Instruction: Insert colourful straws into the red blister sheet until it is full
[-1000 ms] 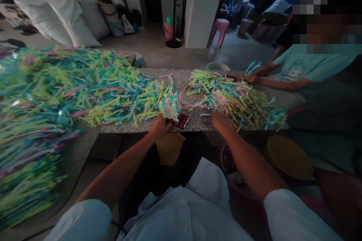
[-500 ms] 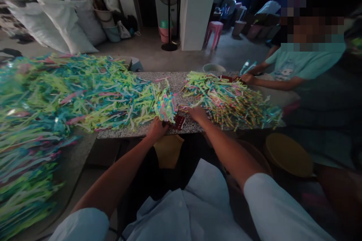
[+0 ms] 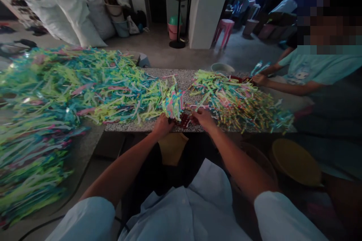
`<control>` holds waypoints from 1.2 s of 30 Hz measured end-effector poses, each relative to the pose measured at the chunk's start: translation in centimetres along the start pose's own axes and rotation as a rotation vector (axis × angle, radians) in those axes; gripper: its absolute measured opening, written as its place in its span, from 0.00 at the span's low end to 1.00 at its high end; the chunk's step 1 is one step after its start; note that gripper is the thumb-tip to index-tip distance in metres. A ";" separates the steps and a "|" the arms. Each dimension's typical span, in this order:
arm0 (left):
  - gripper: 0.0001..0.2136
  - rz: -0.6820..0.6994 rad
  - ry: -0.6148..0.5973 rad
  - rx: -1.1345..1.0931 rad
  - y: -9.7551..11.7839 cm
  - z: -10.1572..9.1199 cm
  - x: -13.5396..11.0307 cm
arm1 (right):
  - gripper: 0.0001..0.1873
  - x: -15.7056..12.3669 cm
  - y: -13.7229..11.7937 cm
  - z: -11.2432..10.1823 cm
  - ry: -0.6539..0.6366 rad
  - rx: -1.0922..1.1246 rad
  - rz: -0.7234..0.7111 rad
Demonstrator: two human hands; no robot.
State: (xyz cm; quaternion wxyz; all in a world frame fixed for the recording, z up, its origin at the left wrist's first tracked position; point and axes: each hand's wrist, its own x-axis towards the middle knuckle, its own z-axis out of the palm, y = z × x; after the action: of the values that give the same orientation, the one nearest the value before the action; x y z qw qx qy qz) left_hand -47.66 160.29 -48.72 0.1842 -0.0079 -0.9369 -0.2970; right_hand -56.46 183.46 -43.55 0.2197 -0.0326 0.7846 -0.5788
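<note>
A dark red board (image 3: 184,121) with rows of pale dots or holes lies near the front edge of the stone-topped table. My left hand (image 3: 163,126) is closed around its left end, where something small and black shows by the fingers. Bright green, blue and pink strips stand in a bunch (image 3: 173,104) at the board's left part, just beyond that hand. Over the board's right end, my right hand (image 3: 204,118) is pinched; what is between its fingertips is too small to tell. Thin striped pieces lie just beyond its fingers.
A large heap of coloured strips (image 3: 113,86) covers the table's left side. To the right lies a pile of orange-striped sticks and strips (image 3: 240,105). A co-worker's hands (image 3: 260,79) work at its far side. A yellow round basin (image 3: 295,162) sits below the table.
My right hand has come from the thin pieces beyond the board to the board's right end. My left hand keeps its place at the board. The whole view has swung slightly left.
</note>
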 end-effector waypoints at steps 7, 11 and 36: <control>0.17 -0.056 -0.053 -0.037 -0.4 -0.6 0.2 | 0.13 -2.0 -0.1 3.0 -0.039 -0.426 -0.263; 0.17 -0.032 -0.058 -0.048 -0.2 -0.8 0.2 | 0.12 -2.2 -0.4 3.6 -0.002 -0.655 -0.373; 0.13 -0.055 -0.049 0.029 -1.8 -0.6 0.4 | 0.16 -0.4 -3.3 2.2 -0.207 -1.016 -0.609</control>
State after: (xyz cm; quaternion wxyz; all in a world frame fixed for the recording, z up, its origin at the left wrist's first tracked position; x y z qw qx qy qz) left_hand -48.03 158.44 -49.17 0.1529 0.0133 -0.9452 -0.2881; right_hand -55.93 180.49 -40.96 0.0762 -0.4131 0.8929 -0.1622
